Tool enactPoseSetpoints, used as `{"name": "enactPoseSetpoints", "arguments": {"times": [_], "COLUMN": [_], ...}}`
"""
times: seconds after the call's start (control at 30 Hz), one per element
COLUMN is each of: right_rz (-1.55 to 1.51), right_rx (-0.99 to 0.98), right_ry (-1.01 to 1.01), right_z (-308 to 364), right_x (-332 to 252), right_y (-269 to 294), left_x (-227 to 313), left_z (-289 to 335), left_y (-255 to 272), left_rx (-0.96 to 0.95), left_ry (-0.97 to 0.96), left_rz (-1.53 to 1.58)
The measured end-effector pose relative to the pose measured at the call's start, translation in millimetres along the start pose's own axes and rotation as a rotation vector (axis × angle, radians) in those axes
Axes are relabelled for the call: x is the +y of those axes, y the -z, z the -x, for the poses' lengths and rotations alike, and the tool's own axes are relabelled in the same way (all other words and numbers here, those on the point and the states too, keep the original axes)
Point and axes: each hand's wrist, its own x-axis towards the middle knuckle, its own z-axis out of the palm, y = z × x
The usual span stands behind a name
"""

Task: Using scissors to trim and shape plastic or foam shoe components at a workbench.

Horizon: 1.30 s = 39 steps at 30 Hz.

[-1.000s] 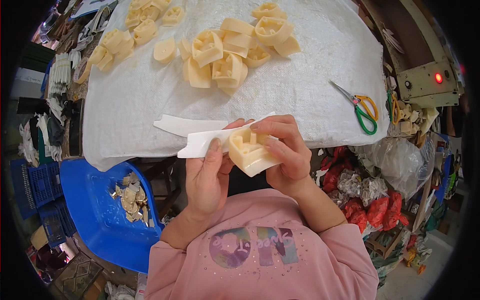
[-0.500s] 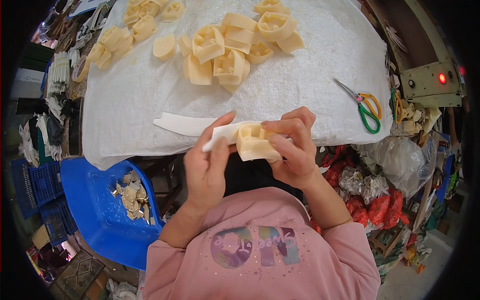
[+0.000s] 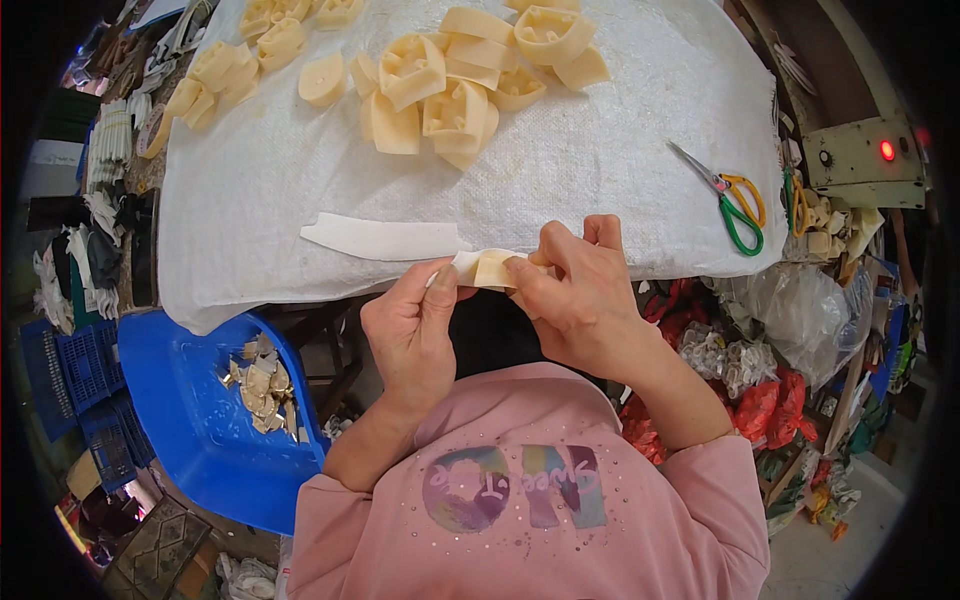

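Note:
Close to the table's front edge, my right hand (image 3: 585, 295) grips a cream, hollow moulded piece (image 3: 492, 271), its fingers covering much of it. My left hand (image 3: 412, 325) pinches the end of a white strip (image 3: 465, 264) between thumb and fingers, where it lies against the piece's left side. Just beyond my left hand a flat white strip (image 3: 385, 240) lies on the cloth; whether it joins the pinched one I cannot tell. Farther back is a pile of similar cream pieces (image 3: 415, 70), with more at the far left (image 3: 225, 70).
White woven sheeting (image 3: 260, 200) covers the table. Scissors with green and yellow handles (image 3: 740, 215) lie at the right. Below the left edge stands a blue tub (image 3: 190, 430) holding scraps. Plastic bags (image 3: 800, 310) and red bundles (image 3: 770, 410) crowd the right side.
The cream piece has been turned in my right hand, so its open side shows less. My left hand has moved slightly down along the strip, and the flat strip shows more fully.

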Motion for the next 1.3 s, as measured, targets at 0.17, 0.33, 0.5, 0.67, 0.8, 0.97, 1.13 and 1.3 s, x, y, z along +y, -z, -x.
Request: {"name": "enactPoseSetpoints", "arguments": {"times": [0.17,0.33,0.5,0.67,0.8,0.97,1.13,1.3], "right_rz": [0.007,0.017,0.060,-0.004,0.035,0.010,-0.135,-0.191], "right_rx": [-0.022,0.014,-0.004,0.058,0.124,0.222,0.207,0.223], "right_ry": [0.017,0.084,0.077,0.064,0.073,0.063,0.095,0.152], "right_z": [2.7,6.4,8.3,9.8,10.9,15.0,17.1,18.1], "right_x": [0.2,2.3,3.5,4.6,10.6,11.4,7.8,7.9], "right_y": [-2.6,-6.9,-11.6,-19.8,-23.0,-23.8,-21.1,-23.9], "left_x": [1.9,8.0,1.8,-1.4,9.9,-4.8,-15.8,-13.9], "left_z": [0.0,-5.0,-5.4,-2.2,-0.1,-15.2,-19.7,-19.1], "left_y": [1.9,0.8,-0.7,-0.1,2.5,18.4,15.2,12.8], "left_rx": [-0.093,-0.131,-0.127,-0.190,-0.274,-0.419,-0.720,-0.719], "left_ry": [-0.018,0.087,0.051,-0.295,-0.385,0.116,0.466,0.648], "left_rz": [-0.208,-0.187,-0.224,-0.586,-0.699,0.100,0.545,0.540]}}
